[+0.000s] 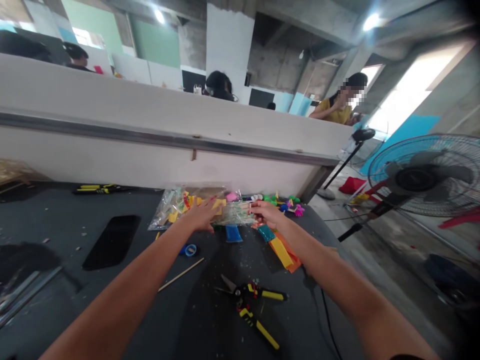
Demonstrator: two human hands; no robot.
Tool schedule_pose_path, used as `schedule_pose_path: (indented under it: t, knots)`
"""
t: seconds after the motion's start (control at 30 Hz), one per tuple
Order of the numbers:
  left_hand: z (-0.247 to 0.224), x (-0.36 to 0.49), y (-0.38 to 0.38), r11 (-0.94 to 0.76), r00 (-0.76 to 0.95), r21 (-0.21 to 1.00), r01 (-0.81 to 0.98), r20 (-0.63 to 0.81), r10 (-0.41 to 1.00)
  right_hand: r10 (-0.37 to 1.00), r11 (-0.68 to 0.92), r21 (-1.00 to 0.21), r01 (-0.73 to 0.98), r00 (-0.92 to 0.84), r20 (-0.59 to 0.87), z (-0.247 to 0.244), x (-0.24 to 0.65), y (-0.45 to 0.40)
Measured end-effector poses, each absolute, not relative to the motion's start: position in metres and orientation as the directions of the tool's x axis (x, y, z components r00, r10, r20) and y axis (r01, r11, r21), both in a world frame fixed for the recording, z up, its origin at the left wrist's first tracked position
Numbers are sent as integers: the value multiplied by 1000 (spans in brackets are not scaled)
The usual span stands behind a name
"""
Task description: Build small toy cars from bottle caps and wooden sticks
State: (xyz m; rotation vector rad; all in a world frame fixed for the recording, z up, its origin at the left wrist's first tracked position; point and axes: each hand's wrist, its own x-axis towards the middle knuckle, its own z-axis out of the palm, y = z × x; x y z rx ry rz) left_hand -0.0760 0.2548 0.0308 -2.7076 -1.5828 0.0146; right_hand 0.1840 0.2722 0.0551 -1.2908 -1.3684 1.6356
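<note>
Open yellow-handled shears (pixel 239 292), one pair, lie on the desk (pixel 157 325), nearer than the clear plastic bag (pixel 228 212). Left of that bag is one black slab (pixel 111 242); in front of it, one loose stick (pixel 180 275). The left hand (pixel 200 215) lies spread, released, over the bag, whose long axis runs left to right, pale sticks (pixel 242 212) along it too bunched to count. One blue packet (pixel 234 233) sits at its near edge; the right hand (pixel 266 211) curls at its right end, its grip impossible to tell.
</note>
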Motion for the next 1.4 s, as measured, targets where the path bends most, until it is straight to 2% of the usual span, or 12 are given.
schedule_pose_path:
  t: [0.13, 0.27, 0.4, 0.47, 0.57, 0.73, 0.87, 0.93, 1.03, 1.13, 1.27, 1.4]
  knots:
    - [50, -61, 225, -427, 417, 93, 900, 106, 903, 877, -294, -956, -7, -400, -267, 60, 176, 245]
    - [63, -35, 187, -410, 296, 411, 814, 315, 902, 864, -298, -951, -76, -444, -236, 69, 165, 215]
    - [62, -14, 150, -304, 55, 843, 444, 313, 948, 873, -217, -973, -75, -460, -159, 77, 161, 185]
    - [62, -8, 133, -230, -18, 958, 173, 237, 971, 881, -130, -990, -48, -464, -93, 81, 160, 170]
    - [67, -4, 112, -150, -70, 986, -69, 145, 987, 883, -68, -998, -11, -466, -55, 87, 157, 151]
    - [75, -2, 83, -140, -162, 985, -105, 122, 979, 877, -22, -999, 42, -479, -39, 92, 148, 126]
    - [64, -3, 59, -102, -206, 980, -170, 66, 976, 876, 49, -976, 210, -479, -59, 81, 146, 103]
    - [55, -6, 48, -28, -154, 989, -148, 5, 988, 880, 105, -942, 318, -471, -61, 71, 149, 90]
    - [43, -11, 37, 101, 46, 994, -40, -99, 994, 891, 156, -890, 429, -450, -61, 57, 156, 73]
    - [34, -14, 36, 135, 196, 987, 85, -149, 969, 912, 185, -847, 498, -409, -41, 47, 162, 67]
    - [23, -11, 44, 64, 198, 983, 172, -98, 975, 923, 234, -786, 572, -384, -5, 43, 167, 76]
    - [14, -18, 49, 127, 48, 990, 68, -130, 990, 938, 295, -669, 682, -340, 67, 45, 181, 80]
